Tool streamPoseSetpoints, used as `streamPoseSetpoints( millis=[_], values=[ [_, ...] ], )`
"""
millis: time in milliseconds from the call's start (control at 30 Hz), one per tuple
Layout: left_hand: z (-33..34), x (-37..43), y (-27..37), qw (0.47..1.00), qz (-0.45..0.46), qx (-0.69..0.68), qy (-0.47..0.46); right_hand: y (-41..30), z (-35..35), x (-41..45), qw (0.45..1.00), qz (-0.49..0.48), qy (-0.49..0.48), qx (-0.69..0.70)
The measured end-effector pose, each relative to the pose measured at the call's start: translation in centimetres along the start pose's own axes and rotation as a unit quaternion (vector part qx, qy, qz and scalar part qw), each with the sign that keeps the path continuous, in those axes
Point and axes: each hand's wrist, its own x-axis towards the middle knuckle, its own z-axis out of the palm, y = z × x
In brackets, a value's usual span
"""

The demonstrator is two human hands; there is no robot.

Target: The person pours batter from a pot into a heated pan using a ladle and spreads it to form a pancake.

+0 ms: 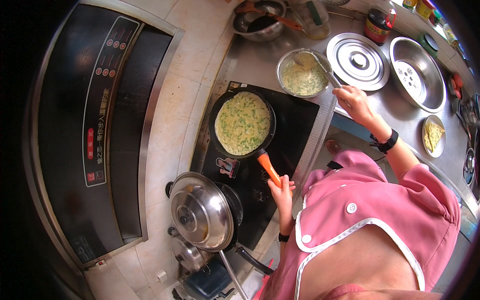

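Observation:
My left hand [280, 191] grips the orange handle [269, 167] of a black frying pan [272, 131] on the black glass hob [290, 131]. A pale yellow pancake [243, 123] flecked with green covers the pan's base. In my right hand [354, 103] is the grey handle of a metal ladle [330, 77]. Its bowl rests inside a steel mixing bowl [281, 80], in the batter [305, 78] with green bits. That bowl stands on the steel counter beside the hob.
A lidded wok [202, 212] occupies the hob's other side, its handles sticking out. A steel lid [358, 62], a large steel basin [420, 75] and a plate with a folded pancake [434, 135] sit on the counter. Behind them stands a dark sauce bottle [378, 26]. A range hood [127, 123] hangs over the wall side.

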Motion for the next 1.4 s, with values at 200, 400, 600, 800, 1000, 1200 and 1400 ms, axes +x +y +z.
streamPoseSetpoints(
  millis=[200, 400, 600, 800, 1000, 1200, 1400],
  values=[
    [0.0, 0.0, -0.3, 1.0, 0.002, 0.0, 0.002, 0.1, 3.1, -0.1, 0.993, -0.047, -0.094, -0.049],
    [0.0, -0.1, -0.2, 1.0, 0.001, -0.007, -0.004, -1.0, 1.7, -0.9, 0.97, -0.123, -0.172, -0.122],
    [-0.1, 0.1, 0.0, 1.0, -0.003, -0.004, -0.012, -0.9, -1.5, -1.8, 0.948, -0.143, -0.259, -0.117],
    [-0.2, 0.2, -0.2, 1.0, -0.002, -0.002, -0.013, -1.2, -4.8, -1.9, 0.944, -0.12, -0.287, -0.105],
    [-0.2, 0.2, -0.2, 1.0, -0.001, 0.002, -0.016, -1.7, -7.5, -1.4, 0.958, -0.129, -0.236, -0.1],
    [-0.3, 0.3, -0.2, 1.0, 0.001, 0.001, -0.019, -3.1, -8.1, 0.1, 0.95, -0.123, -0.283, -0.047],
    [0.0, 0.2, 0.2, 1.0, -0.001, 0.003, -0.018, -2.0, -4.5, 0.3, 0.962, -0.08, -0.262, 0.008]
  ],
)
